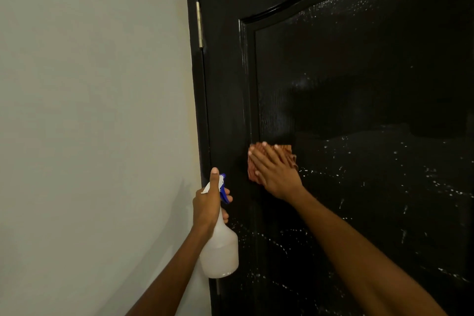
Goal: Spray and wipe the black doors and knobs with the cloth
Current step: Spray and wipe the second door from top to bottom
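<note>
— Where is the cloth?

— The brownish cloth [272,161] lies flat against the black door [359,84], at the left edge of its sunken panel. The right hand [275,173] presses it there with straight, slightly spread fingers, palm to the door, and the right arm reaches up to it from the lower right.

— And the other hand?

— The left hand [209,204] grips the neck of a pale spray bottle [220,246], held upright just left of the door's near edge. Its thumb sticks straight up beside the blue nozzle, and its fingers curl round by the trigger. The left arm rises from the bottom of the view.

— What else shows?

— White droplets speckle the lower part of the door. A brass hinge [199,24] sits high on the door's left edge, and a plain pale wall [89,110] fills the left side.
</note>
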